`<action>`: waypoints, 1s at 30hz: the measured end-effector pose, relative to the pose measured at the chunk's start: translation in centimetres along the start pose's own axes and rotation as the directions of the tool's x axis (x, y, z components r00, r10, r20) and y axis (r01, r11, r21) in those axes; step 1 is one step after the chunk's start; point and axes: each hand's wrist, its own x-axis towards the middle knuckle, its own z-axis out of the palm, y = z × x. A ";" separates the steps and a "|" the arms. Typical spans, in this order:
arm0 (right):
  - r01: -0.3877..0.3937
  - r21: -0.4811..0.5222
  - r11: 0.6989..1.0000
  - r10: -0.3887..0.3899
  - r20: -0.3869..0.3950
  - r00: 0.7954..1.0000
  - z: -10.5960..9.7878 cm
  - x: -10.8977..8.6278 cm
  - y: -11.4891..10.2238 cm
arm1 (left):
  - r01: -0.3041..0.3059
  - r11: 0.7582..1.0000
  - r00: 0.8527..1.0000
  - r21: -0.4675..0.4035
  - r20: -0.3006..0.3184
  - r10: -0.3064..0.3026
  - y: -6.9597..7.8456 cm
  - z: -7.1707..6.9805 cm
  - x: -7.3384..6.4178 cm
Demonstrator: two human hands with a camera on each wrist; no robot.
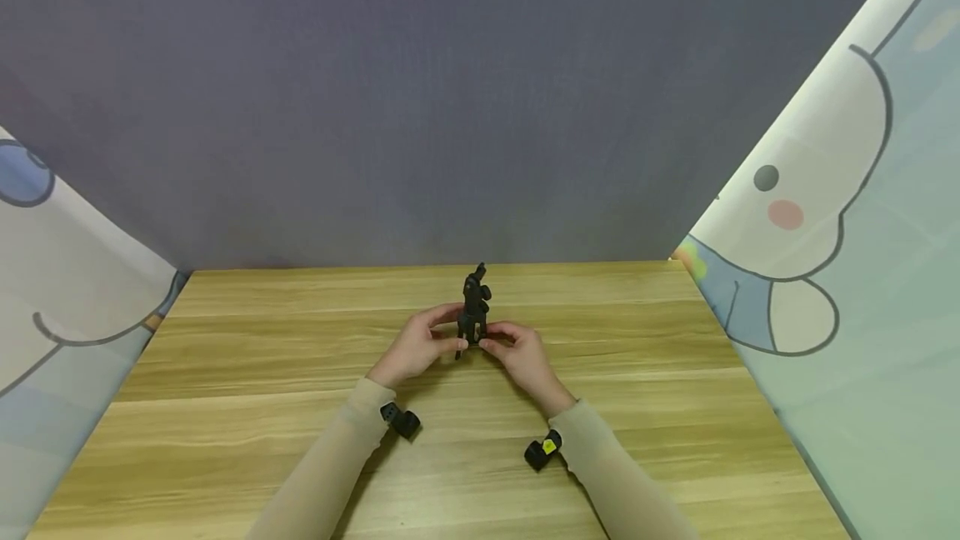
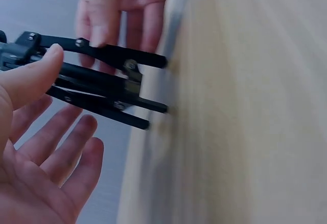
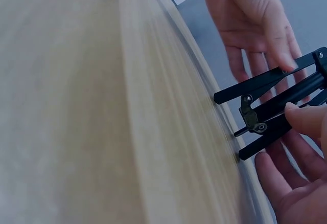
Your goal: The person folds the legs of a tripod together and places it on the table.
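Note:
Between the two hands a small black tripod [image 1: 474, 298] stands upright near the back of the table, its legs slightly spread. My left hand [image 1: 420, 346] grips it from the left, with the thumb on a leg and the fingers behind. From the other side my right hand [image 1: 527, 361] pinches another leg between thumb and fingers. Metal rivets and a brace between the tripod legs [image 2: 115, 58] show in the left wrist view. Whether the feet touch the tabletop, I cannot tell.
The wood-grain table [image 1: 262, 407] ends at a grey panel [image 1: 450, 107] behind the tripod. Cartoon-printed sheets [image 1: 817, 190] hang along both sides. Each wrist wears a black strap with a small camera [image 1: 405, 422].

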 end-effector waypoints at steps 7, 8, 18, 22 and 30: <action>-0.013 -0.006 1.000 0.013 -0.009 1.000 0.2 0.3 0.5 | -0.105 0.992 0.993 -0.063 -0.068 0.101 1.9 -0.5 0.1; -0.015 -0.010 1.000 0.015 -0.009 1.000 0.2 0.3 0.6 | -0.120 0.990 0.990 -0.070 -0.076 0.115 2.3 -0.5 0.2; -0.003 -0.019 1.000 0.002 -0.045 0.999 0.3 0.5 1.0 | -0.199 0.976 0.974 -0.087 -0.127 0.188 6.5 -0.6 1.0; -0.005 -0.048 0.999 0.003 -0.048 0.999 0.5 0.6 1.0 | -0.237 0.968 0.965 -0.083 -0.140 0.224 7.3 -0.6 1.5; -0.009 -0.146 0.989 -0.001 -0.073 0.997 1.0 0.7 1.0 | -0.289 0.953 0.949 -0.096 -0.159 0.271 7.8 -0.6 2.1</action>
